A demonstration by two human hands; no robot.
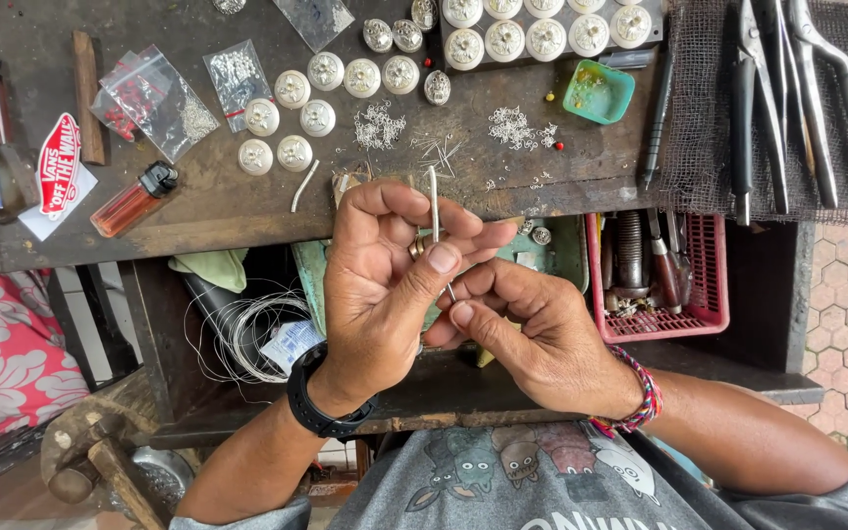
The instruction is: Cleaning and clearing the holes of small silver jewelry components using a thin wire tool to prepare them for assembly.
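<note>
- Work in hand: a thin metal rod (434, 201) stands near upright between both hands, over the open drawer below the near edge of the workbench (247, 211); a small ring-shaped metal piece (416, 245) sits beside it, against the left fingers.
- Progress, judged: many round silver domed ornaments (291, 88) already lie in rows on the far part of the bench, more on a dark tray (664, 25) far right. Loose heaps of tiny silver bits (377, 128) lie unused between them, so a good deal appears left to assemble.
- Left hand (385, 285): raised, palm toward the wearer, thumb pressed across the fingers, pinching the rod and small piece; black wristband at the wrist.
- Right hand (542, 334): lower and nearer, fingers curled, thumb and forefinger pressed together on the rod's lower end.
- Nearby: pliers (768, 98) far right; red basket (709, 294) of tools right; coiled wire (247, 334) left.
</note>
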